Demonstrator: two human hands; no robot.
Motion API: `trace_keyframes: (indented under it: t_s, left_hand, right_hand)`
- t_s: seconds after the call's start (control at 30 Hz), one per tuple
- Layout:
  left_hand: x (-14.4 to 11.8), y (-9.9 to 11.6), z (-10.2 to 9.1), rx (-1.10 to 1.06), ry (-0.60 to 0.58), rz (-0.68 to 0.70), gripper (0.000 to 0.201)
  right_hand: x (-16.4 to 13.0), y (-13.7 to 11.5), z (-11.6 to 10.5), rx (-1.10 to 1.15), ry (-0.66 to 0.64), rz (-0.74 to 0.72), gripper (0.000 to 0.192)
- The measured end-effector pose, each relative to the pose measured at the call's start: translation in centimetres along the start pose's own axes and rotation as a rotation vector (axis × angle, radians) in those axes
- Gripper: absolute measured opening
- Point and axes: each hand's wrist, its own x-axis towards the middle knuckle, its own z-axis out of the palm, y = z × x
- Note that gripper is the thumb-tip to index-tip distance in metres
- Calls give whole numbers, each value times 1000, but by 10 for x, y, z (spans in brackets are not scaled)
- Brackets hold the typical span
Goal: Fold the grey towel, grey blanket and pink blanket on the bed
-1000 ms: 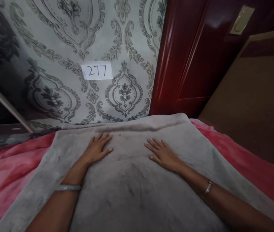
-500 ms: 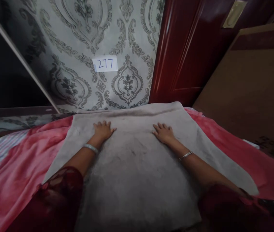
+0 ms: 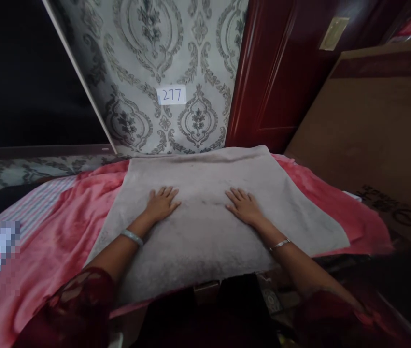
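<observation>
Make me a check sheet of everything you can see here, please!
surface: pink blanket spread over a bed.
job's things: grey towel lying flat on the pink blanket.
clutter: striped cloth at the left; cardboard box at the right.
grippers: left hand and right hand both flat, palms down, on the towel, fingers spread; a bangle on each wrist.
cables: nothing seen.
surroundings: patterned wallpaper with a paper label reading 277; dark red door.

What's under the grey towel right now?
The grey towel lies on a pink blanket, which shows past both its sides. The left hand and right hand rest flat on top. Anything beneath the towel's middle is hidden.
</observation>
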Motion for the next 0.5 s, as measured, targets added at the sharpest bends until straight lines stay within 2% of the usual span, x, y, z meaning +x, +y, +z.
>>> trace_keyframes:
  t_s: [0.1, 0.27, 0.37, 0.5]
  left_hand:
    - [-40, -33, -5, 28, 8, -122, 65]
    - [-102, -85, 2, 30, 44, -347, 70]
    - [-124, -100, 5, 65, 92, -403, 71]
    - [-139, -105, 5, 114, 185, -411, 71]
  right_hand:
    - [-36, 41, 1, -1, -26, 140, 62]
    - [-97, 109, 12, -22, 3, 379, 63]
    - [-116, 126, 16, -53, 44, 469, 63]
    - [-119, 123, 15, -79, 61, 506, 65]
